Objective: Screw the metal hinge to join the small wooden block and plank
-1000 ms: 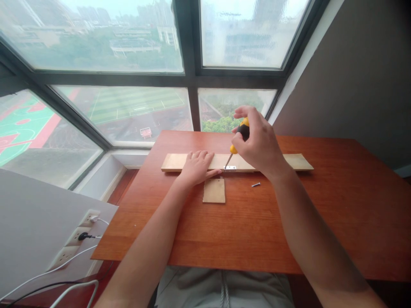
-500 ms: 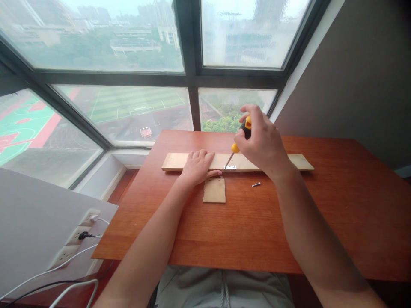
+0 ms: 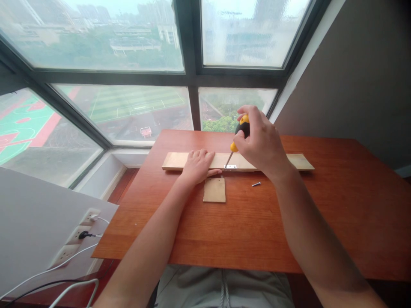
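A long pale wooden board (image 3: 175,161) lies across the far part of the table. My left hand (image 3: 199,166) rests flat on it, fingers stretched out over the top and thumb along the near edge. My right hand (image 3: 260,139) is closed around the yellow and black handle of a screwdriver (image 3: 243,125). The screwdriver leans, its tip touching the left end of a small metal hinge or plate (image 3: 231,167) at the board's near edge. A small square wooden piece (image 3: 214,190) lies just in front of the board. To its right is a loose screw (image 3: 256,184).
The reddish-brown wooden table (image 3: 244,231) reaches to my lap. Large windows with a dark frame (image 3: 189,79) stand behind it. Wall sockets (image 3: 75,235) with plugs and white cables (image 3: 73,256) are low on the left, beside the table's edge.
The screwdriver's handle has turned and shifted slightly left in my right hand, its tip staying on the metal plate. My left hand and the board are nearly still.
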Available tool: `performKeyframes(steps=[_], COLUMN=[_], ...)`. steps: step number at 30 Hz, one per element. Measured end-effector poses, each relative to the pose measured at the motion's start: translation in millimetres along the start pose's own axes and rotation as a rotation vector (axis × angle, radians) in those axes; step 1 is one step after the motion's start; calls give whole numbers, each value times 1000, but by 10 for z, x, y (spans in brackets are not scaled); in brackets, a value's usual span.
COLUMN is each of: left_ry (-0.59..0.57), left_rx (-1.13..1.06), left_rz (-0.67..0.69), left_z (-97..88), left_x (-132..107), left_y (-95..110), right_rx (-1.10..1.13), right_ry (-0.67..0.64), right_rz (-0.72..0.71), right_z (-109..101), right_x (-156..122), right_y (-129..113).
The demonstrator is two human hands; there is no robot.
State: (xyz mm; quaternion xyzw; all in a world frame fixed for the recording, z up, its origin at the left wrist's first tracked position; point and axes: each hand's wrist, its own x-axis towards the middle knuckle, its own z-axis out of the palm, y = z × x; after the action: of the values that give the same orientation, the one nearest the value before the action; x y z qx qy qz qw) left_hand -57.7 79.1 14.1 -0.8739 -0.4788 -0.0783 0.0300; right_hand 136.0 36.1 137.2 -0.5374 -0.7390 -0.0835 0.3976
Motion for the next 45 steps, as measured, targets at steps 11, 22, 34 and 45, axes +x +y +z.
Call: performKeyframes(steps=[11, 22, 34, 45], left_ry=[12, 17, 16, 21], left_rx=[7, 20, 12, 37], left_rz=[7, 10, 9, 14], left_z=[3, 11, 5, 3], left_x=[0, 3, 2, -2], left_y=[0, -4, -1, -4], right_rx=[-89, -162, -161, -161], right_ry=[-18, -43, -64, -56], right_rz=[33, 78, 89, 94], right_z=[-46, -67, -95, -81], right_x=[-3, -10, -4, -5], right_y=[-23, -99, -99, -95])
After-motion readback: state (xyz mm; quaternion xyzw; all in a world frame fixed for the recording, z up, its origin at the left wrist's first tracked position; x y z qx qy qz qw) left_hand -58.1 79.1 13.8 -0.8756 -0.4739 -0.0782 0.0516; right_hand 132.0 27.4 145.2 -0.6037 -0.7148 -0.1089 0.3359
